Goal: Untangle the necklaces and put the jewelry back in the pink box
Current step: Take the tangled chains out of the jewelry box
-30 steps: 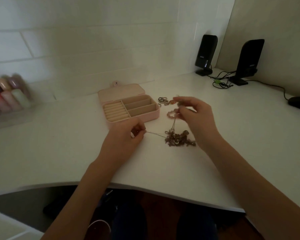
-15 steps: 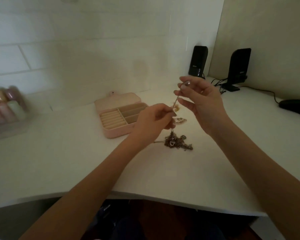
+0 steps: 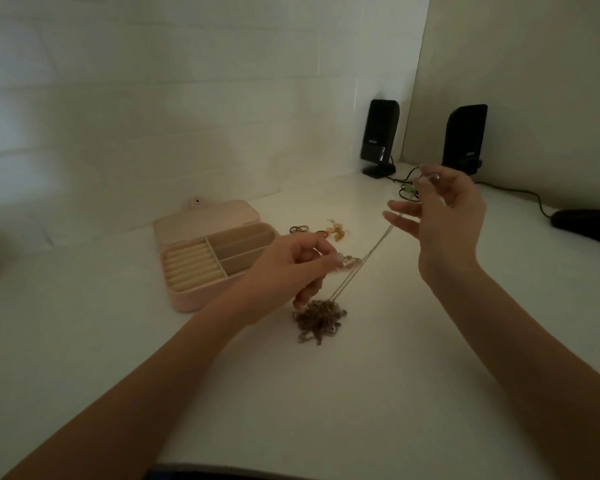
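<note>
I see the necklace tangle [image 3: 318,318] on the white desk [image 3: 413,393], right of the open pink box [image 3: 208,258]. My right hand [image 3: 445,221] pinches a thin chain [image 3: 364,261] high, other fingers spread; my left hand [image 3: 291,268] pinches it lower, fingers curled.

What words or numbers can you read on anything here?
None can be read.
Left speaker: a small mark on its front, too blurred to read.
Right speaker: a small mark low on its front, too blurred to read.
Pink box: no writing shows.
</note>
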### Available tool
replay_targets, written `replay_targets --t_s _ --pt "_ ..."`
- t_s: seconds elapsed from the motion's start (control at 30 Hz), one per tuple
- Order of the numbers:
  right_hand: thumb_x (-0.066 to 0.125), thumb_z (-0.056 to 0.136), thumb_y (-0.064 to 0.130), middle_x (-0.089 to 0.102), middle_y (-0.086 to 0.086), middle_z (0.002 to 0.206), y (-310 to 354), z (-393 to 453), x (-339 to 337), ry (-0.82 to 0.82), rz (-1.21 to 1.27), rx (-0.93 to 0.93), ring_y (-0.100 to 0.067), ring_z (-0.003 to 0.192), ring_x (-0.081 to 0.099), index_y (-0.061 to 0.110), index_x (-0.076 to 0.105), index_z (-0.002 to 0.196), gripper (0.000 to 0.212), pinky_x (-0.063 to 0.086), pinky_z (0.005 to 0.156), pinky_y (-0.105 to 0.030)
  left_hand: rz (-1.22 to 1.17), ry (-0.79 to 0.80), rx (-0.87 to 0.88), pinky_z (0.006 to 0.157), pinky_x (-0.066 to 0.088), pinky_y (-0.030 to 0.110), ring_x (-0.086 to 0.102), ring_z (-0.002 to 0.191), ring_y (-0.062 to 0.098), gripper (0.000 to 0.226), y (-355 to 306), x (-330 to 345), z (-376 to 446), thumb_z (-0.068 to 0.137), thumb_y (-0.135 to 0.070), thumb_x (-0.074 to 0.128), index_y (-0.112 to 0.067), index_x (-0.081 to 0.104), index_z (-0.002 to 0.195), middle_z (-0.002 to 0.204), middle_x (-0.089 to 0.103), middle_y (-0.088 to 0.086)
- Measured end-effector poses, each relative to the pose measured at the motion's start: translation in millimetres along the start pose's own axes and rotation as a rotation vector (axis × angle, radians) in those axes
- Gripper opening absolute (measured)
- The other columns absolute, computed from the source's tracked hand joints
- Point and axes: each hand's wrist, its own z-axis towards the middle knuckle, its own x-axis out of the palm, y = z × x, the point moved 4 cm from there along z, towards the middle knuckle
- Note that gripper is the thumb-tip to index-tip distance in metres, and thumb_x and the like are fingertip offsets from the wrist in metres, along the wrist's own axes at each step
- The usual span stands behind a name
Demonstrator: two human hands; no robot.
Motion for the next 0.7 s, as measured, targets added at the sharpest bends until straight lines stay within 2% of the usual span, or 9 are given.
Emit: replay_targets --t_s 0.1,0.17,0.23,0.33,0.43,0.53,0.63,0.7 --pt "0.055 0.094 0.007 0.062 -0.013 0.103 2.2 -2.9 1.5 0.067 0.026 0.065 -0.015 0.058 0.069 0.010 0.060 0.107 0.014 0.055 0.056 -0.024 0.127 -0.051 0.062 0.047 0.043 0.019 0.050 0.049 0.006 0.004 5.6 5.8 0.2 0.086 -0.023 0.065 -0.019 0.065 0.088 0.060 0.057 -0.005" --pt "0.055 0.093 0.007 0.065 -0.012 0.096 5.7 -13.0 12.3 0.208 0.024 0.066 -0.017 0.058 0.068 0.009 0.060 0.108 0.015 0.056 0.056 -0.026 0.140 -0.088 0.107 0.062 0.050 0.022 0.060 0.068 0.011 0.011 7.8 9.9 1.5 0.083 -0.026 0.068 -0.022 0.066 0.093 0.078 0.064 -0.001" --pt "0.055 0.093 0.007 0.067 -0.009 0.089 10.6 -23.5 24.0 0.335 0.024 0.027 -0.018 0.057 0.068 0.009 0.060 0.107 0.015 0.056 0.055 -0.028 0.123 -0.063 0.110 0.076 0.053 0.025 0.065 0.085 0.014 0.016 9.9 15.3 2.3 0.082 -0.019 0.070 -0.018 0.067 0.098 0.090 0.069 0.001" --pt "0.054 0.094 0.009 0.068 -0.002 0.087 16.4 -24.7 24.6 0.332 0.008 -0.018 -0.017 0.057 0.067 0.015 0.060 0.104 0.013 0.056 0.053 -0.029 0.227 0.036 0.115 0.083 0.054 0.029 0.068 0.083 0.014 0.009 8.8 21.0 -1.6 0.084 -0.014 0.068 -0.020 0.068 0.090 0.085 0.071 -0.001" --pt "0.055 0.094 0.014 0.069 0.002 0.089 15.4 -11.5 7.3 0.191 -0.037 -0.013 -0.010 0.052 0.063 0.017 0.060 0.107 0.014 0.054 0.051 -0.025 0.125 0.017 0.068 0.069 0.053 0.024 0.067 0.066 0.013 0.010 5.0 14.4 -4.6 0.090 -0.012 0.059 -0.017 0.067 0.086 0.067 0.068 -0.004" --pt "0.056 0.094 0.017 0.069 0.004 0.088 12.5 0.9 -7.7 0.063 -0.064 0.001 -0.006 0.048 0.058 0.019 0.061 0.107 0.013 0.043 0.043 -0.020 0.012 -0.054 0.024 0.050 0.048 0.021 0.047 0.040 0.010 0.022 -1.3 2.8 -3.2 0.095 -0.007 0.047 -0.009 0.065 0.084 0.044 0.050 -0.004" --pt "0.056 0.095 0.020 0.068 0.007 0.086 10.2 5.9 -13.5 0.026 -0.122 0.005 -0.003 0.045 0.055 0.021 0.060 0.104 0.010 0.034 0.040 -0.018 -0.117 -0.073 -0.009 0.044 0.045 0.024 0.031 0.035 0.009 0.026 -3.5 -5.9 -2.7 0.096 -0.007 0.043 -0.008 0.063 0.080 0.040 0.035 -0.007" --pt "0.056 0.095 0.020 0.068 0.007 0.087 8.3 5.6 -13.0 0.048 -0.132 0.027 -0.003 0.045 0.054 0.021 0.060 0.102 0.009 0.033 0.041 -0.019 -0.161 -0.109 -0.023 0.046 0.047 0.024 0.034 0.038 0.009 0.024 -2.4 -9.4 -2.3 0.095 -0.008 0.046 -0.008 0.065 0.080 0.043 0.037 -0.005"
